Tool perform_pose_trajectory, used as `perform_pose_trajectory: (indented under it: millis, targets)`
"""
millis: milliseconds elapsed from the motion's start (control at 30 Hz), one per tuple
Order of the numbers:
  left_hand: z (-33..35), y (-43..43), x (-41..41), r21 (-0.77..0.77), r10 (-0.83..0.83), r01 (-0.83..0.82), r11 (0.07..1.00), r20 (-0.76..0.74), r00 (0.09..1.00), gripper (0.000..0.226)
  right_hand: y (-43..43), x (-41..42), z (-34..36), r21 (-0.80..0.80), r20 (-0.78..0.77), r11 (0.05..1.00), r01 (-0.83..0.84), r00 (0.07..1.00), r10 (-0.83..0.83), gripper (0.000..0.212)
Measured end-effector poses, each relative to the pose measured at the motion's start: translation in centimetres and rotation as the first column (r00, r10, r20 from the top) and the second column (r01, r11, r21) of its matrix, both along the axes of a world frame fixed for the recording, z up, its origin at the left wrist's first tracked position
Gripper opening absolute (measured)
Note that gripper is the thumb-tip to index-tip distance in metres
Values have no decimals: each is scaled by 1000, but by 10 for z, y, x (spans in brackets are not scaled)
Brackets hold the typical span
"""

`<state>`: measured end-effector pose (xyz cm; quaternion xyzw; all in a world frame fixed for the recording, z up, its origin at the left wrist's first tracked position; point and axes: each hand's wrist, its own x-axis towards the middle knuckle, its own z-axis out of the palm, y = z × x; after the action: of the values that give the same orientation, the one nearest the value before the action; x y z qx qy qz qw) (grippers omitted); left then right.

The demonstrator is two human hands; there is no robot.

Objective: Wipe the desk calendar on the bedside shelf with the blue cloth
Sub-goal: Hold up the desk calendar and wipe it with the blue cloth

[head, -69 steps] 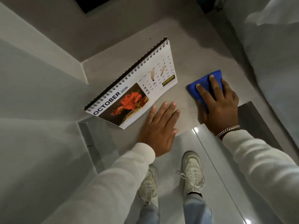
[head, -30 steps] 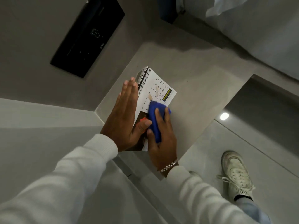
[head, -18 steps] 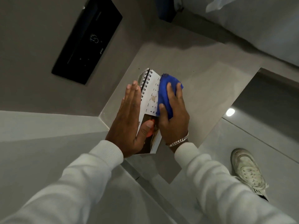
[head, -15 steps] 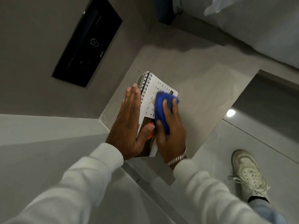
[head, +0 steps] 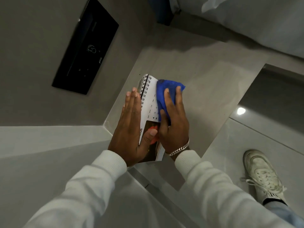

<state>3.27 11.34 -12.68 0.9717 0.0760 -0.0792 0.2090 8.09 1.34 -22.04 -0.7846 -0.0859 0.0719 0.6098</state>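
Note:
The spiral-bound desk calendar (head: 150,102) stands on the grey bedside shelf (head: 213,89), its white date page and red flower picture facing me. My left hand (head: 130,127) holds it from the left: flat fingers lie along the spiral edge and the thumb presses on the picture. My right hand (head: 174,122) presses the blue cloth (head: 166,91) against the upper part of the date page. The cloth and both hands hide much of the calendar's face.
A black panel (head: 85,46) is set in the grey wall to the left. White bedding (head: 246,22) lies beyond the shelf at top right. Below the shelf's front edge are glossy floor tiles (head: 246,153) and my white shoe (head: 261,175).
The right hand with the blue cloth has slid up the calendar page, from its middle to its top. The left hand keeps its hold on the calendar.

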Motion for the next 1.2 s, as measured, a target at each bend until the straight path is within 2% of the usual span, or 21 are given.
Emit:
perform_pose_trajectory:
  millis: [100, 200, 300, 400, 600, 767, 867, 967, 1033, 1100, 1200]
  targets:
    - [-1, 2, 0, 14, 2, -2, 1000, -3, 1000, 84, -9, -31, -11, -52, -17, 998, -42, 999, 42, 61]
    - [-3, 2, -1, 15, -1, 1, 1000, -14, 1000, 84, -19, -71, -13, -36, -43, 988, -152, 988, 151, 69]
    - [-3, 3, -1, 24, -17, 17, 1000, -12, 1000, 83, -19, -77, -2, 13, -12, 981, -194, 981, 194, 61]
    - [0, 2, 0, 16, -17, 18, 1000, -19, 1000, 83, -6, -47, 8, 41, 24, 989, -140, 990, 139, 53]
    - [3, -1, 1, 20, -11, 11, 1000, 1, 1000, 85, 2, -7, -10, -69, 6, 997, -19, 1000, 19, 67]
    - [1, 2, 0, 34, -18, 18, 999, 5, 1000, 81, -13, -51, -15, -78, -34, 994, -70, 997, 68, 60]
    - [0, 3, 0, 34, -27, 27, 999, 0, 1000, 84, -15, -61, -9, -30, 26, 992, -125, 992, 126, 61]
    - [-1, 2, 0, 28, -40, 40, 999, 2, 999, 85, -5, -44, 1, -3, 76, 995, -105, 992, 105, 58]
    - [0, 2, 0, 25, -42, 42, 999, 0, 999, 85, 3, -24, 5, -4, 63, 998, -59, 996, 60, 64]
    - [1, 2, -1, 28, -44, 44, 999, -2, 999, 87, 9, -5, 6, -36, 34, 999, -9, 999, 10, 66]
    - [1, 1, 0, 86, -44, 44, 995, -5, 999, 86, 7, 12, 2, -114, -4, 993, 5, 1000, -6, 57]
